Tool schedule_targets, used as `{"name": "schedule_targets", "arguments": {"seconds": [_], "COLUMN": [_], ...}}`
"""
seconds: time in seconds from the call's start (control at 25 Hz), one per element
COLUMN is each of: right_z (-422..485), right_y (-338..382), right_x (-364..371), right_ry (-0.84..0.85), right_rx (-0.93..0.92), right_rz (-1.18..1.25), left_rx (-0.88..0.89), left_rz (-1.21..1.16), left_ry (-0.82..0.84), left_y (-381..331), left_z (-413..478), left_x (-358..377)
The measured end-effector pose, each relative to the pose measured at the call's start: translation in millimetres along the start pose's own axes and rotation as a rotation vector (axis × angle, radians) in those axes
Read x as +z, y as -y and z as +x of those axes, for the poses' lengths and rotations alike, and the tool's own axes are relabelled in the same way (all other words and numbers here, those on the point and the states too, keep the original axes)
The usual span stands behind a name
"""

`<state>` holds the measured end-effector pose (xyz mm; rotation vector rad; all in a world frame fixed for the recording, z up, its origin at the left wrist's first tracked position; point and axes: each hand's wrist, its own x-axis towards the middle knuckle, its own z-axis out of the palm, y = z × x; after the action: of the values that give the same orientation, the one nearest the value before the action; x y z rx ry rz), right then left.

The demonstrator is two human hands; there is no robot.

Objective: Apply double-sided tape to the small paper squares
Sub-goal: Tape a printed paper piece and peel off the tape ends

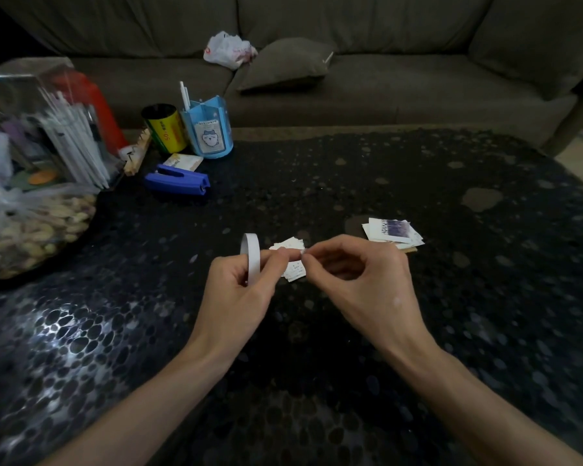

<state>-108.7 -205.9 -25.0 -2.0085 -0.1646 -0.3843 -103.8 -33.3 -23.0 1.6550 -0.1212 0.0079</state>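
Note:
My left hand (241, 287) grips a thin white roll of double-sided tape (250, 253), which stands on edge between thumb and fingers above the black table. My right hand (354, 274) pinches the loose tape end (302, 253) just to the right of my left thumb. Under and between the fingertips lies a small heap of white paper squares (292, 260). A second stack of paper squares (392, 232), with a purple print on top, lies on the table to the right, apart from both hands.
At the back left of the pebble-patterned table (451, 297) stand a blue stapler (179, 185), a blue pen holder (211, 132), a yellow can (164, 129) and a clear bag of nuts (31, 223). A sofa (384, 79) runs behind the table.

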Motion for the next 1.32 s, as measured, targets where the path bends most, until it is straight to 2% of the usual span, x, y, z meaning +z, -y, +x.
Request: {"name": "schedule_targets", "arguments": {"seconds": [0.28,1.32], "right_z": [2.9,5.6], "right_y": [-1.9,-0.4], "right_x": [-2.9,-9.4], "right_ry": [0.026,0.087], "right_rx": [0.026,0.009], "right_rz": [-0.003,0.104], "left_rx": [0.202,0.250], "left_rz": [0.185,0.206], "left_ry": [-0.027,-0.040], "left_y": [5.3,5.3], "left_z": [0.6,0.4], "left_x": [0.9,-1.8]}}
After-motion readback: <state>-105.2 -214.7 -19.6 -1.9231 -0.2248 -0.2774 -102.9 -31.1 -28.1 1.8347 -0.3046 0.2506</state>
